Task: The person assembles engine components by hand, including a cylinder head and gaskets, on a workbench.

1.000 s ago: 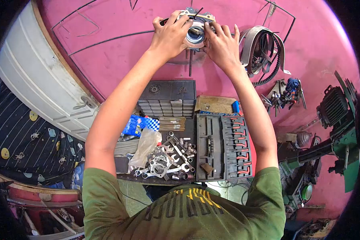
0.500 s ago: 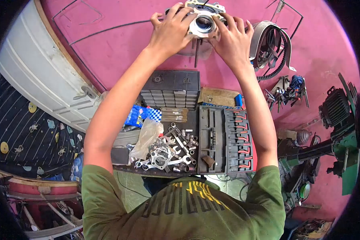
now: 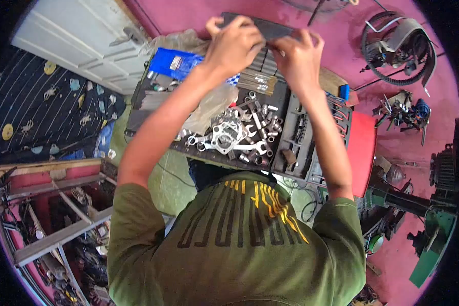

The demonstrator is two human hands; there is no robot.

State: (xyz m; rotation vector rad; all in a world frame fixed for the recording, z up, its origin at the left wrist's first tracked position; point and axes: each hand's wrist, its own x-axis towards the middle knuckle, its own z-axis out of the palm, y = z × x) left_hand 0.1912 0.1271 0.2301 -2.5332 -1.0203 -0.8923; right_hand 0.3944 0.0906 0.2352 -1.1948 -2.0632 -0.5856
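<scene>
My left hand (image 3: 235,46) is raised at the top of the head view with its fingers curled. Beside it, my right hand (image 3: 300,58) has bent fingers and its thumb side turned toward the left. Both are in front of the dark drawer cabinet (image 3: 257,24). Whatever lies within the fingers, if anything, is hidden or blurred. Below them on the bench are a bundle of thin rods (image 3: 257,81), a blue packet (image 3: 173,64), a crumpled plastic bag (image 3: 211,109), a flat metal gasket-like plate (image 3: 227,138), and several wrenches and sockets (image 3: 260,148).
An open tool case (image 3: 290,137) with a red lid part (image 3: 361,148) stands on the bench at right. A belt (image 3: 392,76) hangs on the pink wall. Green machinery (image 3: 433,245) is at far right. A white door (image 3: 81,41) and patterned curtain (image 3: 41,107) are at left.
The silvery metal engine part held between both hands is no longer visible. The hands have moved lower over the cabinet, and the view has shifted and tilted.
</scene>
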